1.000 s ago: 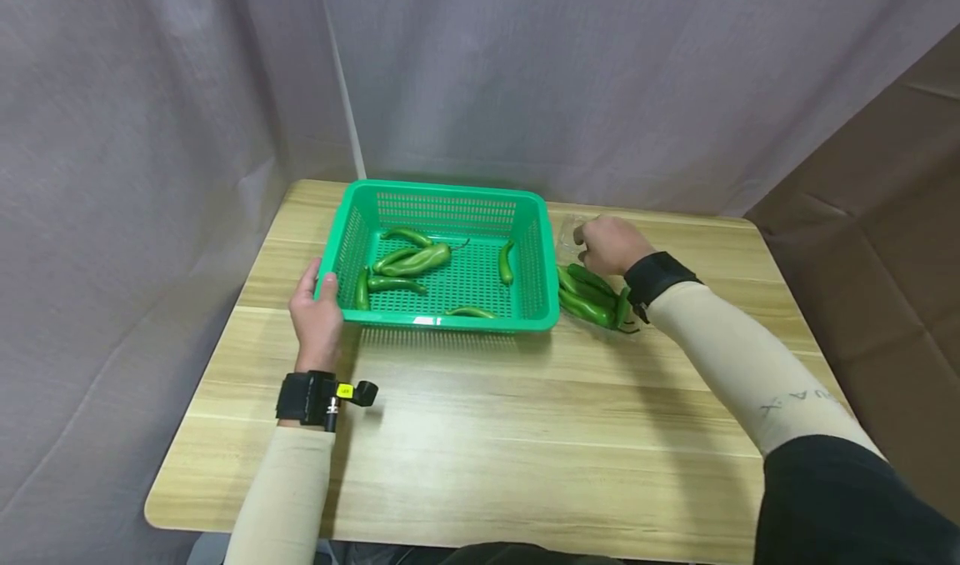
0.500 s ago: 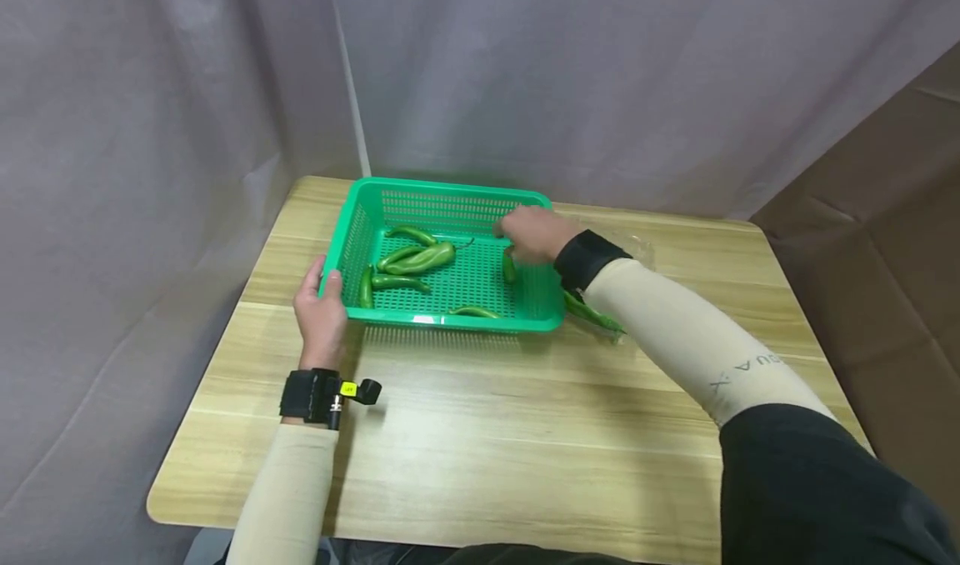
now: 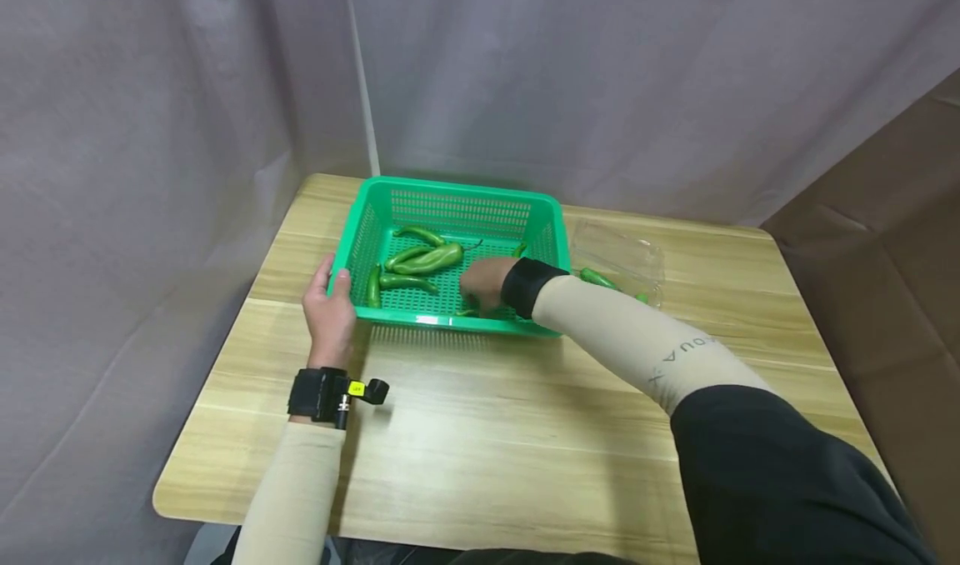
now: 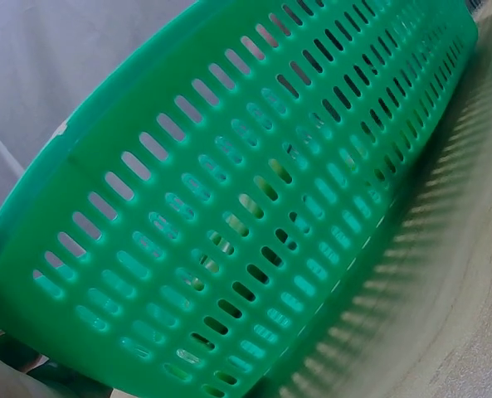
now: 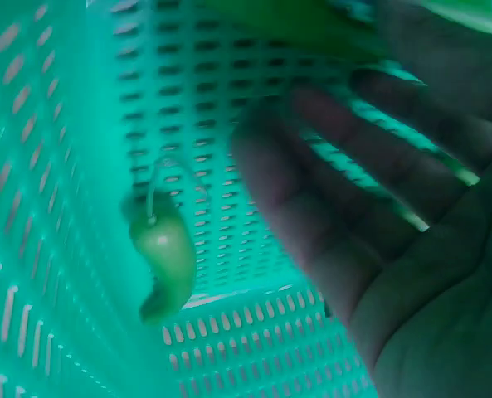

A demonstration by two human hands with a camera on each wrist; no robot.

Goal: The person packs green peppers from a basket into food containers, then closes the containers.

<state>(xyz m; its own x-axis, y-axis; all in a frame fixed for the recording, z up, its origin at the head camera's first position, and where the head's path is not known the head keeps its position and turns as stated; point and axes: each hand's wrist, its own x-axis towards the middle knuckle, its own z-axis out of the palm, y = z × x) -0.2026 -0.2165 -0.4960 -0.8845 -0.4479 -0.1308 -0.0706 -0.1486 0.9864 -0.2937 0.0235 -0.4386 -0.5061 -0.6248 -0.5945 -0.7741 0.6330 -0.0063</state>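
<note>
My left hand (image 3: pixel 330 319) grips the left rim of a green plastic basket (image 3: pixel 465 322), thumb over the edge. Inside the basket lie several green peppers (image 3: pixel 429 260), mostly on its left side. My right hand (image 3: pixel 486 283) reaches down into the front right part of the basket. In the right wrist view its fingers (image 5: pixel 337 215) are extended and spread, with nothing seen against the palm. A green pepper (image 5: pixel 304 25) lies close beyond the fingertips, and a small curved pepper (image 5: pixel 167 261) rests near the basket wall.
Right of the basket stands a clear plastic container (image 3: pixel 618 252) with green peppers (image 3: pixel 597 279), partly hidden by my right forearm. The wooden table (image 3: pixel 450 448) meets grey curtains (image 3: pixel 600 90) at the back and a brown cloth at the right.
My right hand has moved left from the clear container, over the basket's right rim and down into the basket. The left hand stays on the rim.
</note>
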